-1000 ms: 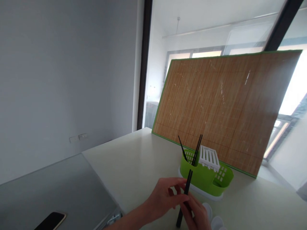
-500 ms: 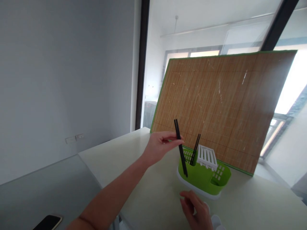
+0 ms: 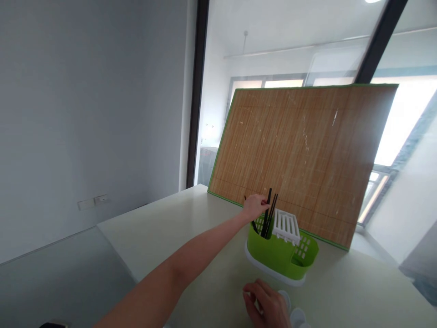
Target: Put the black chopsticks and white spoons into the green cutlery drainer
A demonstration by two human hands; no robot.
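My left hand (image 3: 256, 207) reaches over the left compartment of a green utensil caddy (image 3: 273, 253) and pinches black chopsticks (image 3: 268, 210), whose lower ends are inside that compartment. Close beside them, another pair of thin black chopsticks (image 3: 273, 209) leans upright in the same compartment. A further dark stick (image 3: 254, 226) slants left there, partly hidden by the hand. On top of the caddy's middle is a white slotted rack (image 3: 287, 225). My right hand (image 3: 268, 303) rests low near the table's front, fingers curled together with nothing visible in them.
Small white round pieces (image 3: 297, 316), perhaps cups, stand beside the right hand. A bamboo mat board with green edging (image 3: 293, 159) leans behind the caddy against the glass. A glass surface (image 3: 68, 273) adjoins the white table (image 3: 164, 214) at left; a dark phone edge (image 3: 53, 325) shows.
My left hand has carried the chopsticks from in front of the caddy into its left compartment. The right hand stays low, its fingers still curled. The view has shifted slightly.
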